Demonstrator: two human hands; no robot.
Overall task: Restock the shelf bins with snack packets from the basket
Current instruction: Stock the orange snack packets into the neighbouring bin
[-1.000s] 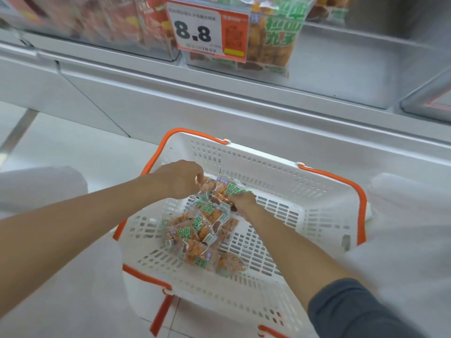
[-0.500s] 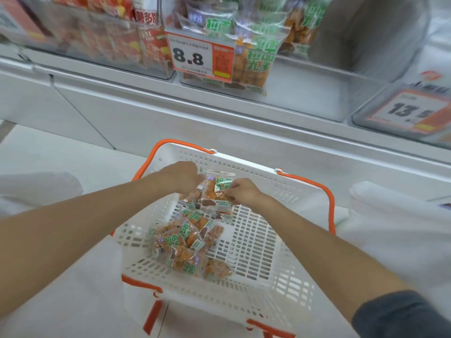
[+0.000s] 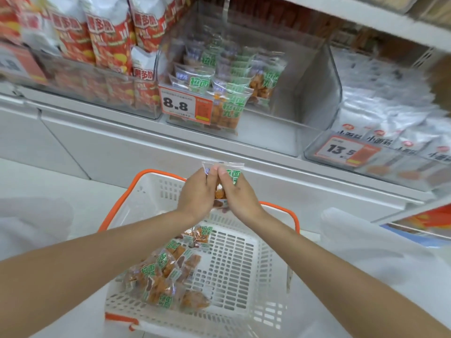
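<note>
Nearest, the white basket (image 3: pixel 244 311) holds a heap of snack packets (image 3: pixel 166 276) at its left. Above its far rim, the left hand (image 3: pixel 195 198) and right hand (image 3: pixel 240 196) together pinch one raised packet (image 3: pixel 231 175). Farther off, the clear shelf bin (image 3: pixel 314 93) stands part-filled.

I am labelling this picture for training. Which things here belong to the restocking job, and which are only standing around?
Part of the job: left hand, right hand, the green-label packet they hold together, loose packets in the white basket, the clear bin tagged 8.8 holding the same packets.
Just nearby: red snack bags left of that bin, white packets in the bin tagged 13.5.
</note>
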